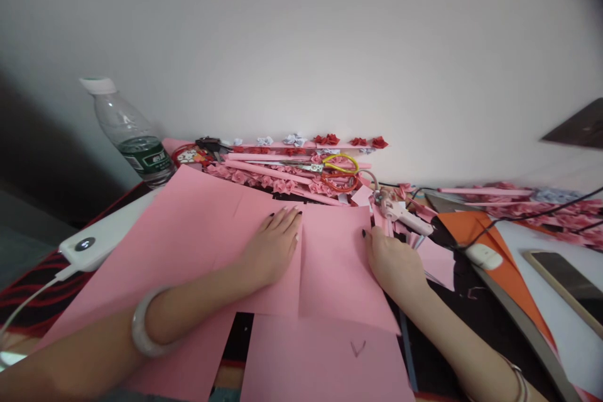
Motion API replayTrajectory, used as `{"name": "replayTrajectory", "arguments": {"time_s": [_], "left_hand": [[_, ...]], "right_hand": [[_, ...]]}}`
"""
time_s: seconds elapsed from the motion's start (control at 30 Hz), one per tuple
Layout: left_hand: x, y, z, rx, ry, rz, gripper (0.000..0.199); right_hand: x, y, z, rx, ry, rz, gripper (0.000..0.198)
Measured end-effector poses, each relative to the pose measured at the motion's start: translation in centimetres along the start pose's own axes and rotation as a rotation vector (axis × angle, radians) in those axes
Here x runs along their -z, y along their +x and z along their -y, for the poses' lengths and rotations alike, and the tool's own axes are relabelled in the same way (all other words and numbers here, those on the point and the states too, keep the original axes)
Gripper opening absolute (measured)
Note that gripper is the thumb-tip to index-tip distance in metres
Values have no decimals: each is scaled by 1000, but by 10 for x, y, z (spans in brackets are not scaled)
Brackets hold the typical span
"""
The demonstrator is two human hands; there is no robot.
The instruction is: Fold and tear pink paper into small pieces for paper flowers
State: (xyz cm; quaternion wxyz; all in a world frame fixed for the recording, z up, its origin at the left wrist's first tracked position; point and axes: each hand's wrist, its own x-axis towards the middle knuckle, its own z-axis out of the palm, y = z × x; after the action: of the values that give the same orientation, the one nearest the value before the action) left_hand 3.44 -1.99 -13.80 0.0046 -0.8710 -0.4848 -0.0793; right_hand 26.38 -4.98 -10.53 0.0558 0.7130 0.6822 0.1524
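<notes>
My left hand (pixel 271 251) lies flat, fingers stretched out, on a pink paper sheet (pixel 336 264) beside its vertical crease. My right hand (pixel 396 267) is curled at that sheet's right edge, its thumb by the upper corner; the other fingers are mostly hidden. It appears to pinch the edge. A larger pink sheet (pixel 174 245) spreads beneath my left arm. Another pink sheet (pixel 325 364), with a small V-shaped pen mark, lies nearest me. Just beyond my right hand rests a pale pink glue gun (pixel 407 217).
Scissors (pixel 315 168) with yellow and orange handles lie on paper flowers (pixel 282 185) along the wall. At left stand a water bottle (pixel 146 151) and a white cabled device (pixel 101 235). A white mouse (pixel 484 256), orange paper (pixel 509 276) and phone (pixel 565 279) are at right.
</notes>
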Motion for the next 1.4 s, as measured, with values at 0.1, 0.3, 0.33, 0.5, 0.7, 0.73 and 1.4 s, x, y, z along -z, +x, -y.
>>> {"name": "replayTrajectory", "arguments": {"time_s": [0.1,0.3,0.33,0.5,0.7,0.73,1.4], "left_hand": [[-1,0,0,9,-3,-3,47],[1,0,-1,12,-13,0,47],[1,0,-1,11,-15,2,47],[0,0,-1,10,-11,2,47],[3,-1,1,2,5,-15,47],[6,-2,1,4,8,-18,47],[4,-25,-15,-22,1,25,47]], "right_hand": [[-1,-5,1,6,-24,-16,30],[3,-9,-2,-28,-6,15,29],[3,-10,-3,-35,-7,22,29],[4,-8,-15,-62,78,44,26],[9,-2,-29,11,617,128,27],[9,-3,-29,17,657,133,25],[6,-28,-15,-118,389,148,17]]}}
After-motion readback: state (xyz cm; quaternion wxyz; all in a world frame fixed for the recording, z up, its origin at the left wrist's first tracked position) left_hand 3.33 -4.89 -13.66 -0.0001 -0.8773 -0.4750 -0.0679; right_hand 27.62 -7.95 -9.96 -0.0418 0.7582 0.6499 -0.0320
